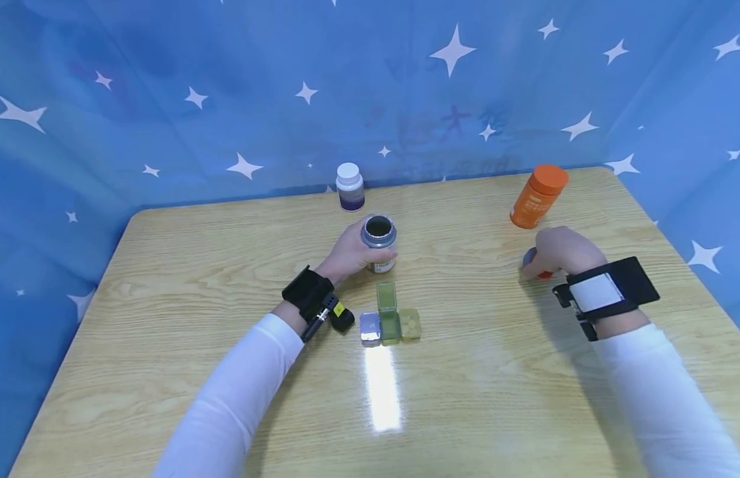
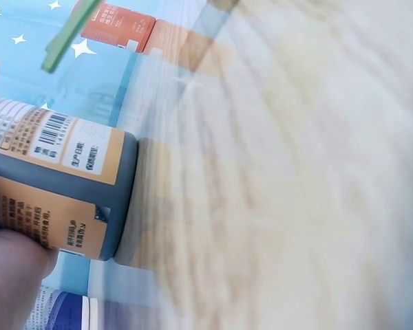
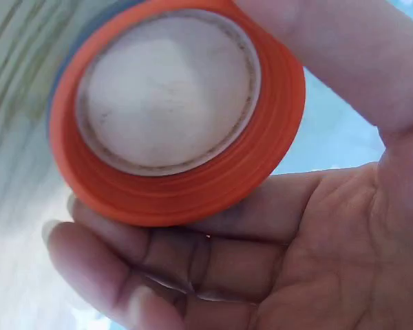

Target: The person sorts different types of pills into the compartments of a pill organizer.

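Nearest, a white left sleeve [image 1: 232, 392] reaches in, left of a three-part pill box [image 1: 390, 325] on a desk [image 1: 465, 398]. Well beyond the box stands a white-capped bottle [image 1: 350, 188]. The left hand [image 1: 348, 252] curls its fingers around a jar [image 1: 381, 244] just beyond the box, apparently steadying it upright; it is uncapped, its dark inside unreadable. The box's middle green lid [image 1: 386, 296] is raised, giving access; contents cannot be made out. Far right of the box stands a capped orange bottle [image 1: 537, 198]. Also right of the box, the right hand's [image 1: 567, 251] fingers pinch an orange cap [image 3: 168, 96], perhaps protecting its lined underside.
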Motion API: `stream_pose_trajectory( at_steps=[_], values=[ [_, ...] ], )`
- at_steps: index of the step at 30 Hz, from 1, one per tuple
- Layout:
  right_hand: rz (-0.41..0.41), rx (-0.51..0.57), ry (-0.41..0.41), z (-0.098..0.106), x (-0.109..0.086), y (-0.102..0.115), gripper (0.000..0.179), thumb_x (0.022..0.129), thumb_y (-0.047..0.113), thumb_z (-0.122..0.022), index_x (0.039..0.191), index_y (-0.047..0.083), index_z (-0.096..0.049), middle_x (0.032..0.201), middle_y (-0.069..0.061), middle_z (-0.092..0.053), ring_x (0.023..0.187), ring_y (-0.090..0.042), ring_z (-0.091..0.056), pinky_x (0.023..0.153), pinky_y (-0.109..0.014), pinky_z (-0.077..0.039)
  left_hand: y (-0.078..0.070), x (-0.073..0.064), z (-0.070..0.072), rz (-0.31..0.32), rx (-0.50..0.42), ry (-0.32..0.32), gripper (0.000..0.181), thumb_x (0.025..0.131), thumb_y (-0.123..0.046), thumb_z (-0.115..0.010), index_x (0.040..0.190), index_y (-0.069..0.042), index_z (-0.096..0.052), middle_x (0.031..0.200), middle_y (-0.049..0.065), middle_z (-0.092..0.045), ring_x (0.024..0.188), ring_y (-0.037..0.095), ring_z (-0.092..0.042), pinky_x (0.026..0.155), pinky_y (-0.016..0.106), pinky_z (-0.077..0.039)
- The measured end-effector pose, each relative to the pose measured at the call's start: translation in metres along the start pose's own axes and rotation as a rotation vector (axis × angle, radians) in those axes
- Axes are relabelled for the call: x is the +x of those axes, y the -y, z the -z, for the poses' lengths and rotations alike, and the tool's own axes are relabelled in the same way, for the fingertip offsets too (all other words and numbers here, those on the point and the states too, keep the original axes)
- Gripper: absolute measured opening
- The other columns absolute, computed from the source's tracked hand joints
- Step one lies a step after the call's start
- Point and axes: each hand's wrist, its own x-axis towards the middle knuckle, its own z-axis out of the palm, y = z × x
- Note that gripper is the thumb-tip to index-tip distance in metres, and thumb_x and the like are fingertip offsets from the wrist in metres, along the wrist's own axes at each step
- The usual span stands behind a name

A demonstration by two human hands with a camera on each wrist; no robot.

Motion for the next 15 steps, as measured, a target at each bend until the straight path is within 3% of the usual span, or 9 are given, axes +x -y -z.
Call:
stream_pose_trajectory(
  at_steps=[9,13,15],
  values=[
    [-0.029,0.031,-0.012,-0.009,0.017,-0.002,0.040,0.073,0.035,-0.073,0.070,0.003,-0.050,0.060,-0.003,-0.038,0.057,-0.018,-0.041,0.053,-0.028,-0.027,-0.001,0.000,0.002,-0.009,-0.001,0.002,0.054,0.077,-0.004,-0.071,0.126,-0.005,-0.048,0.120,0.015,-0.056,0.113,0.026,-0.053,0.101,0.038,-0.040],
    [-0.051,0.009,-0.029,-0.009,0.016,0.002,0.042,0.073,0.039,-0.073,0.065,0.006,-0.048,0.058,-0.001,-0.036,0.054,-0.017,-0.039,0.052,-0.027,-0.027,-0.001,0.000,0.003,-0.004,-0.001,0.002,0.053,0.077,-0.004,-0.072,0.125,-0.005,-0.049,0.120,0.015,-0.056,0.112,0.026,-0.053,0.101,0.038,-0.039],
    [-0.034,-0.018,-0.078,-0.009,0.012,0.009,0.044,0.073,0.041,-0.072,0.061,0.007,-0.047,0.054,-0.001,-0.036,0.050,-0.016,-0.040,0.050,-0.027,-0.028,-0.001,0.000,0.004,0.003,0.005,0.010,0.052,0.077,-0.005,-0.072,0.124,-0.005,-0.050,0.119,0.014,-0.057,0.112,0.025,-0.053,0.101,0.038,-0.039]
  ],
)
